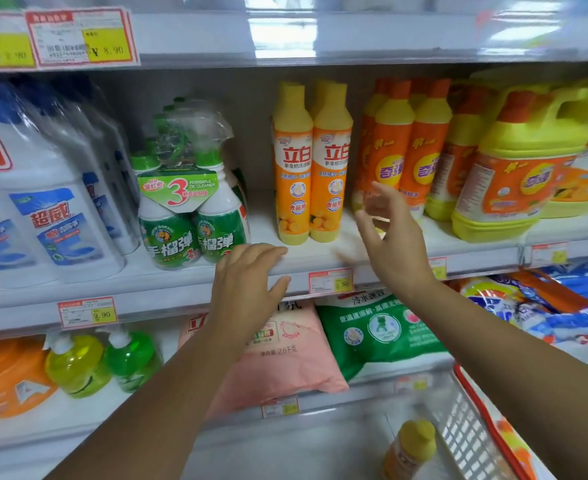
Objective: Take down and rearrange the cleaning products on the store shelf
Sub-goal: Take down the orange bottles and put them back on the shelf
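Two tall yellow-orange dish soap bottles [311, 168] stand side by side on the middle shelf [168, 285], more of them behind. My left hand [247, 278] hovers at the shelf's front edge just below and left of them, fingers relaxed, holding nothing. My right hand [389, 233] is raised to the right of the pair, fingers spread and blurred, in front of orange bottles with red caps [414, 147]. It holds nothing. One more yellow-capped bottle [412, 448] lies in the white basket [465, 431] at the bottom right.
A green twin-pack of spray cleaner [190, 209] stands left of the bottles, white bleach jugs [53, 209] further left. Large yellow jugs [521, 168] fill the right. Below lie pink [285, 358] and green [375, 334] detergent bags, green pump bottles [105, 362] and an orange jug [5, 379].
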`<state>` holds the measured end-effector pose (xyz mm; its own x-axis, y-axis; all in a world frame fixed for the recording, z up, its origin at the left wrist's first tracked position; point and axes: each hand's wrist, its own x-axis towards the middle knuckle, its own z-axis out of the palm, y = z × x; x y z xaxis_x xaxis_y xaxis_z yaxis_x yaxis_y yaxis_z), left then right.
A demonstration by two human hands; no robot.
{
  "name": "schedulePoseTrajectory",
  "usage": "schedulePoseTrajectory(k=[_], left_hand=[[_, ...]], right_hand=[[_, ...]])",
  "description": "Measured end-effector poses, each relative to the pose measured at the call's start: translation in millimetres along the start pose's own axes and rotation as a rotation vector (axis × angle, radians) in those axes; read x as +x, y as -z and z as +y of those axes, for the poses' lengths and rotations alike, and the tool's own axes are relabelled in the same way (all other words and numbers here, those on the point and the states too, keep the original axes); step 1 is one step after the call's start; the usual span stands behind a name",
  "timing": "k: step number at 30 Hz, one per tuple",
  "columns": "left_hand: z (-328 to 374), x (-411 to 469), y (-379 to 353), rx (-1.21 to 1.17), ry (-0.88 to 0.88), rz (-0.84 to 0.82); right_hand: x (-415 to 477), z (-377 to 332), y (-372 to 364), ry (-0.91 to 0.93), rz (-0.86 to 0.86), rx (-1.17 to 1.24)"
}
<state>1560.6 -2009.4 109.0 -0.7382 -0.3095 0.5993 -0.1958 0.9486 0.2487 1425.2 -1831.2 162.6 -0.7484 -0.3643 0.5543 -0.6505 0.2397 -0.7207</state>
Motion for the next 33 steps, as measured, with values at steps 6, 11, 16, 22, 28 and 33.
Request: schedulePoseTrajectory(k=[6, 11, 16, 22, 28, 33], left_hand=[[47.1, -40.5, -7.7, -0.083, -0.204, 0.044], [70.9, -131.2, -41.3, -0.158, -0.282, -0.453], [72.9, -196.9, -57.9, -0.221, -0.023, -0.784], [72.4, -233.1, -67.5, -0.243, 0.143, -0.924], [73.2, -227.8, -71.8, -0.322, 0.271, -0.89], [83.2, -203.3, -56.6, -0.55, 0.347, -0.834]], right_hand=[[-79.6, 33.3, 58.8, -0.212, -0.188, -0.042], [-170.5, 122.8, 78.1, -0.596, -0.451, -0.224], [-233.0, 158.5, 47.2, -0.845, -0.667, -0.159], [-254.2, 163.2, 18.0, -0.714, -0.47, -0.251], [-224.0, 102.5, 37.3, -0.59, -0.471, -0.135], [-168.7, 30.8, 65.3, -0.407, -0.495, -0.01]])
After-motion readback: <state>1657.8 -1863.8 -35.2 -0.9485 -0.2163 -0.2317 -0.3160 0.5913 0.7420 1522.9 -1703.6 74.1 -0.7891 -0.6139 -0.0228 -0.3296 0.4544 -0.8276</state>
